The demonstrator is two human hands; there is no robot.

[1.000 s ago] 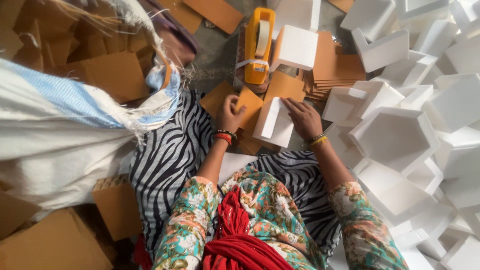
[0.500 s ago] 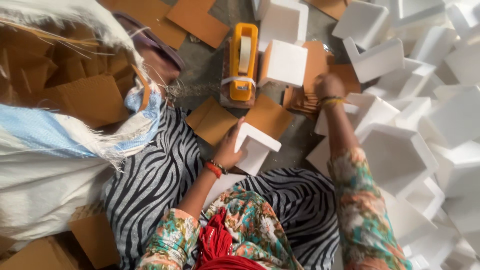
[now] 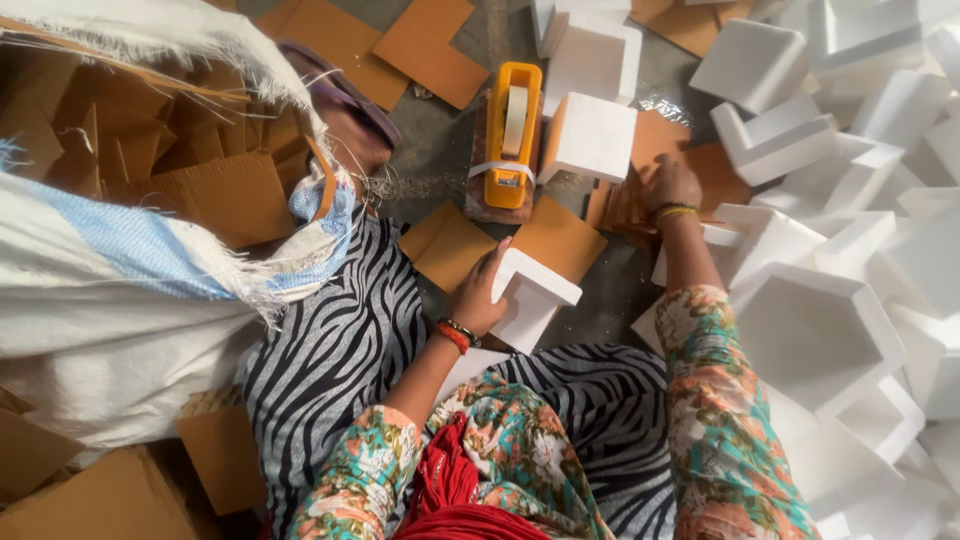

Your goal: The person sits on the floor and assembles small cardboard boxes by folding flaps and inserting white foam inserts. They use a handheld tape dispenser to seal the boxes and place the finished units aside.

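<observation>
Item 1: your left hand (image 3: 482,290), approx centre of view. Grip closed on a white foam corner piece (image 3: 530,296), fingers along its 9 o'clock side, thumb side hidden. Piece sits just above your lap, tilted, open angle facing 6 o'clock. Red and black bangles at the wrist.

Item 2: your right hand (image 3: 670,185), at approx 1 o'clock from the left hand. It rests palm down on a stack of brown cardboard squares (image 3: 628,205) on the floor; fingers curled over the top sheet, can't tell whether they pinch it. Yellow bangles at the wrist.

Item 3: yellow tape dispenser (image 3: 512,135) w/ a pale roll of tape, at 12 o'clock from the left hand, standing on a brown block. Just beside it at 3 o'clock: a white foam block (image 3: 590,135), one face backed w/ cardboard.

Item 4: loose cardboard squares (image 3: 450,245) on the floor betw. dispenser and held piece; more at 11 o'clock near the top edge.

Item 5: heap of white foam corner pieces (image 3: 830,330), filling 1 to 5 o'clock, touching one another, some upright, some tipped.

Item 6: large white woven sack (image 3: 120,300) w/ blue stripe, at 9 o'clock, frayed mouth open on more cardboard sheets inside.

Item 7: zebra-print cloth (image 3: 320,360) under your arms, floral sleeves over both forearms.
</observation>
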